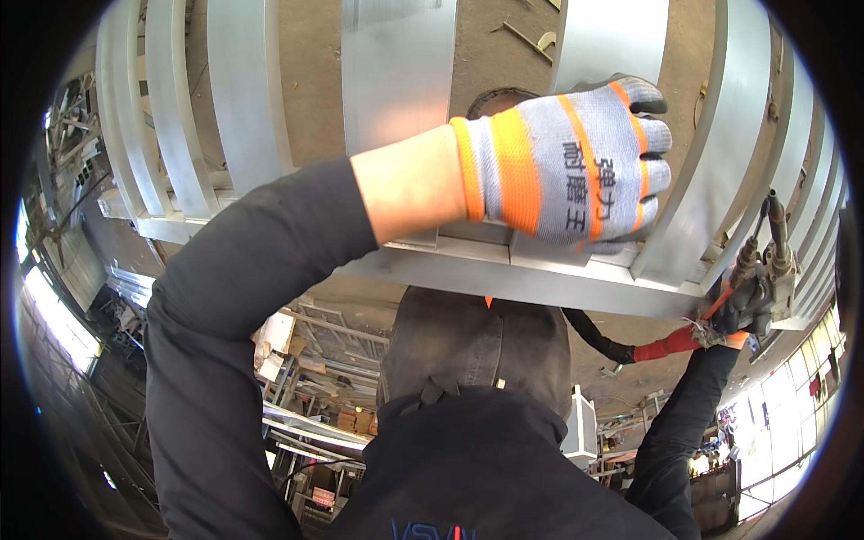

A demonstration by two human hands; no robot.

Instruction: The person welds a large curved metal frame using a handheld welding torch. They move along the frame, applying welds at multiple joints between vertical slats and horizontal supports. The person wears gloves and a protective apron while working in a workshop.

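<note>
- Metal frame [558,285]: lies across the upper part of the view, in front of the person; a long rail forms its near edge, and wide flat slats [398,81] run away from that rail, spaced apart.
- Left hand [576,166]: wears a grey glove with orange bands and dark fingertips; positioned over the slats near the rail, back of the glove facing the camera. The fingers are curled and lie close together, pointing toward the right. The palm is hidden; contact with the frame, or any held item, cannot be determined.
- Right hand [751,308]: wears a dark glove; located at the right end of the visible rail. The fingers are wrapped around a hand tool.
- Hand tool [778,236]: sits in the right hand, beside the slats at the right; its narrow metal end points upward in the view.
- Cable [666,347]: covered in a red sleeve near the right hand, black farther along; runs leftward below the rail.
- Floor [504,40]: brown, visible between the slats.
- White box [583,427]: stands below the rail, right of the person's dark trousers [477,346].
</note>
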